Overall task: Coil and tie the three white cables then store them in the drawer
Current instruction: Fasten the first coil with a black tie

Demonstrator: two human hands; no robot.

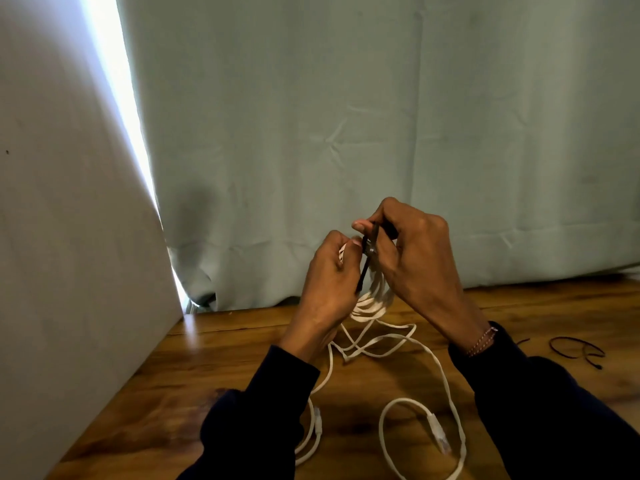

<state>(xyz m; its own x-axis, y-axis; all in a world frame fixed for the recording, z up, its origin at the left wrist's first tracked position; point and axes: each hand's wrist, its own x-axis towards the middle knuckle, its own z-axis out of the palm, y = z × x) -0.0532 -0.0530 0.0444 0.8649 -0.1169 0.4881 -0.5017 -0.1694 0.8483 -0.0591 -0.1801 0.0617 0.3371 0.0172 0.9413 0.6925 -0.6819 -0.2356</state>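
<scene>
Our left hand [330, 271] grips white cable coil [375, 299], raised above table [214, 358] near its back edge. Our right hand [412, 251] pinches black tie [367, 258] against coil. Loose cables [440, 368] trail toward front edge.

The white cables [377, 303] I hold look like smooth plastic, over a glossy wood-grain tabletop [214, 375]; behind hangs a matt, creased cloth curtain [381, 116].
</scene>
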